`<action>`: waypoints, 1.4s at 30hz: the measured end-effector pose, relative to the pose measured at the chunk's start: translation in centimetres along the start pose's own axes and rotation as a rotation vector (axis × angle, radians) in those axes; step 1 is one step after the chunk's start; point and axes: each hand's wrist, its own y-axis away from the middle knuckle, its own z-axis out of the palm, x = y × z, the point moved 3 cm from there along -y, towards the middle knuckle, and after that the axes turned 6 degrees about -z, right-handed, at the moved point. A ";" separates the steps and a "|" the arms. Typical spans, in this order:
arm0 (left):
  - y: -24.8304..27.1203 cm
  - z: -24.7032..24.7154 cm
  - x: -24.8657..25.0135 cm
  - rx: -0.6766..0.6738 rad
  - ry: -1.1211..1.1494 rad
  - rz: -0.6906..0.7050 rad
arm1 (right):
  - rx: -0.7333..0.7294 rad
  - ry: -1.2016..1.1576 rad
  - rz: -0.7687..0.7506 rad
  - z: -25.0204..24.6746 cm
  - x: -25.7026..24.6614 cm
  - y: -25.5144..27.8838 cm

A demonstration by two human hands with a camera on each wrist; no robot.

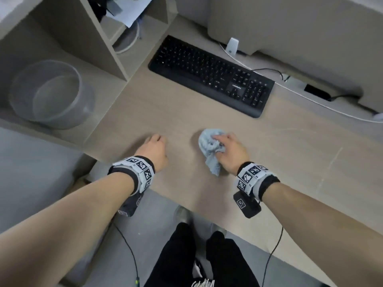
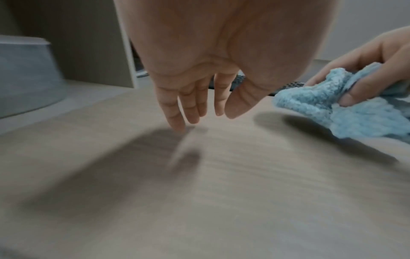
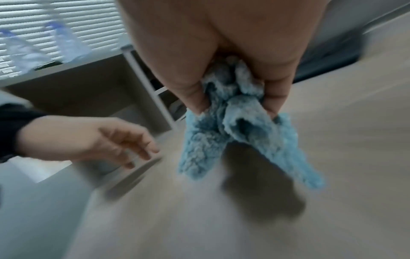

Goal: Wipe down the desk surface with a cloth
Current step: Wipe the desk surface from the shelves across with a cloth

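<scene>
A crumpled light-blue cloth (image 1: 209, 148) is bunched in my right hand (image 1: 230, 150) just above the wooden desk (image 1: 279, 162). In the right wrist view the cloth (image 3: 233, 133) hangs from between thumb and fingers, its loose ends dangling over the desk (image 3: 332, 140). The left wrist view shows the same cloth (image 2: 328, 108) at the right, pinched by the right hand (image 2: 363, 73). My left hand (image 1: 154, 145) hovers over the desk to the cloth's left, fingers (image 2: 177, 112) straight and pointing down, holding nothing. The left hand (image 3: 106, 140) also appears at the left of the right wrist view.
A black keyboard (image 1: 211, 75) lies at the back of the desk, with cables (image 1: 310, 100) and a white unit (image 1: 290, 27) behind it. At the left are shelf compartments (image 1: 116, 38) and a translucent bucket (image 1: 47, 94) on a lower ledge. Two water bottles (image 3: 44, 47) stand above the shelf.
</scene>
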 end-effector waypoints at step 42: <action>-5.0 1.4 15.5 -0.030 -0.183 0.133 | -0.380 0.128 -0.398 -1.0 8.7 7.0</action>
